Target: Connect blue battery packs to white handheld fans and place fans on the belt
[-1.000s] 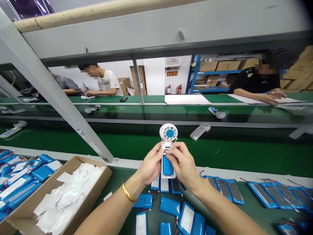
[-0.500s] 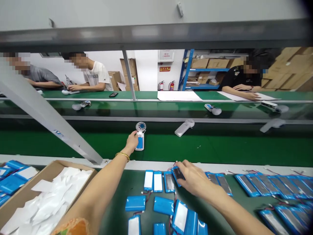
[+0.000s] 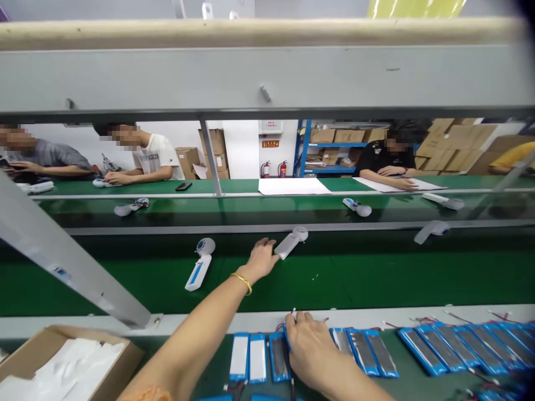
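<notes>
My left hand (image 3: 262, 259) is stretched over the green conveyor belt. Its fingers are apart at the lower end of a white handheld fan (image 3: 288, 245); whether they touch it I cannot tell. To the left lies another handheld fan (image 3: 199, 267) with a blue strip showing in its handle. My right hand (image 3: 311, 348) is bent down over the row of batteries, fingers closed on a blue-wrapped battery (image 3: 286, 335) that it mostly hides. Beside it lie a battery with a dark face (image 3: 280, 357) and two with white faces, one of them a white-faced battery (image 3: 257, 358).
A cardboard box (image 3: 125, 356) of white sheets stands at lower left, near a slanted metal post (image 3: 83, 278). More batteries (image 3: 460, 348) line the right side. Further fans lie along the belt and shelf. Several people sit across the line. A metal beam (image 3: 267, 78) spans overhead.
My left hand has let go of the blue-faced fan and moved right to the white one. The view has tilted up. My right hand stays at the battery row.
</notes>
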The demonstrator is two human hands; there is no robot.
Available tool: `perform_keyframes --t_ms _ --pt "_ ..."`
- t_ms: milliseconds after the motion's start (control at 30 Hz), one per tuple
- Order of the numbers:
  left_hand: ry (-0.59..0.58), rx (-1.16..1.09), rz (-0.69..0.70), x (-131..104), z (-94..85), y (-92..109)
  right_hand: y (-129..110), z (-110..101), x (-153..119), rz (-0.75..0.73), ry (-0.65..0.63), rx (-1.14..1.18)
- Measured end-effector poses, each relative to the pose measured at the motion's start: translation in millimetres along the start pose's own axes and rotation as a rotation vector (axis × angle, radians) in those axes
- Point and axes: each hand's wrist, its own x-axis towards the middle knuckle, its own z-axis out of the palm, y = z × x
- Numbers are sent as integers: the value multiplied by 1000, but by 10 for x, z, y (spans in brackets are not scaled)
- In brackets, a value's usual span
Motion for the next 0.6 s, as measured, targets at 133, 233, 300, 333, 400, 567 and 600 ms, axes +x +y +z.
perform_keyframes --t_ms 133,233,300,333,400,567,600 --pt "-50 -66 19 295 390 163 25 14 75 6 -22 -3" --pt "-44 -161 -45 440 526 135 40 103 156 14 -14 -1" --pt "-41 -246 -109 482 519 90 19 190 204 43 31 -3" --pt "-46 -296 -142 485 485 71 -4 232 223 66 50 -16" --pt "-76 -412 -204 449 360 51 -66 291 242 110 62 -53" --pt "-218 -803 -251 47 -160 161 -186 244 186 106 51 -48" --pt "-238 -877 -238 -82 -270 204 -189 212 165 97 59 -33"
